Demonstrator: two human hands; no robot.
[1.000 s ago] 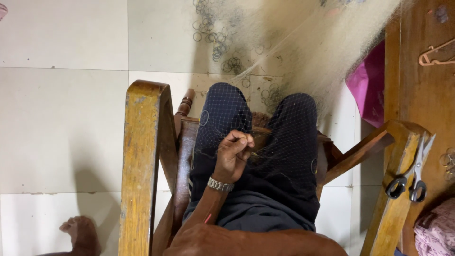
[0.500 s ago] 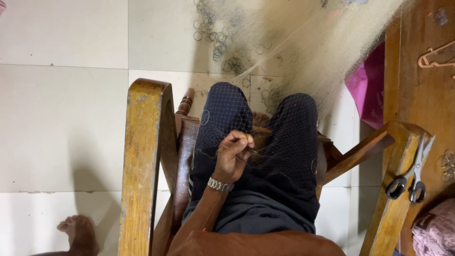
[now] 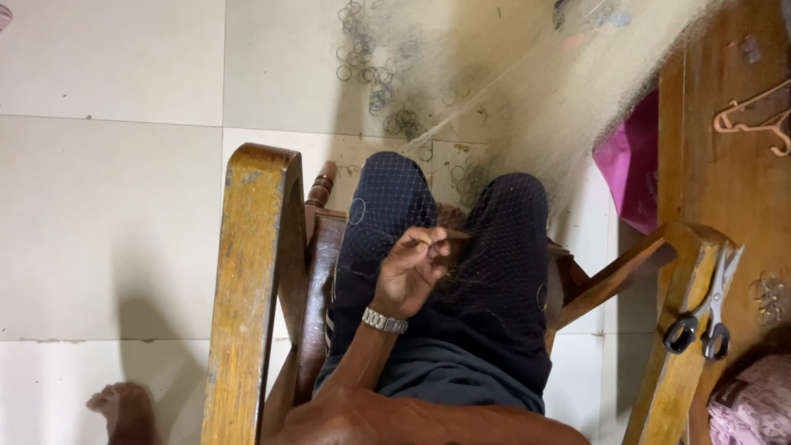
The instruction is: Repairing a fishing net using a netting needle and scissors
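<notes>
I sit in a wooden chair (image 3: 247,272) with a fine fishing net (image 3: 544,107) draped over my dark trousers (image 3: 494,313) and rising to the upper right. My left hand (image 3: 408,272), a metal watch on its wrist, hovers over my lap between the knees. Its fingers pinch a thin brown netting needle (image 3: 437,239) against the mesh. Something brown that may be the fingers of my right hand (image 3: 449,217) shows just beyond it between my knees; the rest is hidden.
Black-handled scissors (image 3: 704,317) lie on the right armrest. A wooden surface (image 3: 725,189) at right holds a pink hanger (image 3: 754,115) and small rings. Magenta cloth (image 3: 626,165) hangs beside it. Several metal rings (image 3: 371,74) lie on the tiled floor. A bare foot (image 3: 124,408) shows bottom left.
My left hand has shifted only slightly over the lap, still pinching the needle. Nothing else has moved.
</notes>
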